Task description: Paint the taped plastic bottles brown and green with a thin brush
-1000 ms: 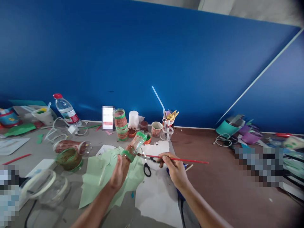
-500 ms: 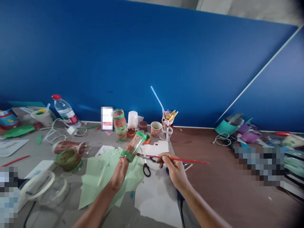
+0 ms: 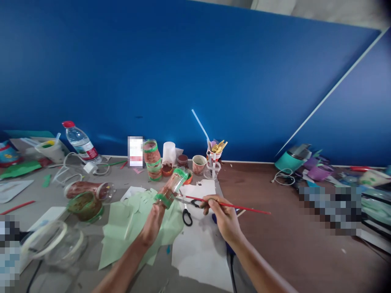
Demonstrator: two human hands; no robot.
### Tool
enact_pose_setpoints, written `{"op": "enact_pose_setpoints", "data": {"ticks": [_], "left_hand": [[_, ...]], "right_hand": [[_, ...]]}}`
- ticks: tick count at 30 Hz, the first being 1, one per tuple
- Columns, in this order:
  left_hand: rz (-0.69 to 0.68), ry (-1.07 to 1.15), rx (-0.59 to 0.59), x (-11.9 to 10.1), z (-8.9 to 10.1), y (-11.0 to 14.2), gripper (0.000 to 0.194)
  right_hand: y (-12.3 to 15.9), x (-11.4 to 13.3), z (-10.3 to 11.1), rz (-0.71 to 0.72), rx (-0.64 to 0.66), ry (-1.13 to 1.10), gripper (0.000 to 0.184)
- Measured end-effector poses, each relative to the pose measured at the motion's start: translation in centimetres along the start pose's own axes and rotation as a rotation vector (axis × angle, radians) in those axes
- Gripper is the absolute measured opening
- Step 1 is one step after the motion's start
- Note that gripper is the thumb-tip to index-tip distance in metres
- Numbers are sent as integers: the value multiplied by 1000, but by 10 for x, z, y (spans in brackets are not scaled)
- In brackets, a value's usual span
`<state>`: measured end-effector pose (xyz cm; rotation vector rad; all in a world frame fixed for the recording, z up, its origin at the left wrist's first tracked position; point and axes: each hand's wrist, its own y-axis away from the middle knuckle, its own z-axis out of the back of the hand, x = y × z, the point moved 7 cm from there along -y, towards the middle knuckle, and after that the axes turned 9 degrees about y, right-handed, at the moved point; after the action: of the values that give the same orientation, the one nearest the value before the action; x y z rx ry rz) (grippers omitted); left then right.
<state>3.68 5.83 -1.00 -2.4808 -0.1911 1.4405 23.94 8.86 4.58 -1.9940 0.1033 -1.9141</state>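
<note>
My left hand (image 3: 152,221) holds a small clear bottle (image 3: 171,187) by its base, tilted up and away; the bottle has green bands at both ends and reddish-brown paint on its side. My right hand (image 3: 222,213) pinches a thin red paintbrush (image 3: 232,205), whose tip reaches left to the bottle's side. Under both hands lie pale green paper (image 3: 136,221) and white paper (image 3: 200,248). Black-handled scissors (image 3: 186,214) rest between my hands.
Painted jars (image 3: 86,202), a stacked painted jar (image 3: 152,160), a water bottle (image 3: 78,142), paint cups (image 3: 199,164) and a cup of tools (image 3: 214,155) crowd the grey table. A clear container (image 3: 53,244) sits front left. Teal and purple clutter (image 3: 301,162) lies far right on brown wood.
The brush tip has shifted slightly up along the bottle's side. The view has drifted a little to the right; both hands keep their hold.
</note>
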Motion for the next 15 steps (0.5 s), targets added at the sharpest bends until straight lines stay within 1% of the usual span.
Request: {"op": "enact_pose_setpoints", "data": {"ticks": [2, 5, 9, 12, 15], "left_hand": [[29, 89, -49, 2, -2, 0, 68], [61, 223, -99, 2, -4, 0, 67], [116, 418, -131, 2, 3, -2, 65], [196, 551, -148, 6, 7, -1, 67], [230, 651, -133, 6, 5, 0, 68]], "right_hand": [[1, 0, -5, 17, 33, -31, 21], [1, -8, -11, -12, 69, -34, 21], [2, -18, -4, -62, 29, 0, 22], [3, -13, 1, -38, 16, -13, 22], [4, -6, -5, -14, 84, -30, 23]]}}
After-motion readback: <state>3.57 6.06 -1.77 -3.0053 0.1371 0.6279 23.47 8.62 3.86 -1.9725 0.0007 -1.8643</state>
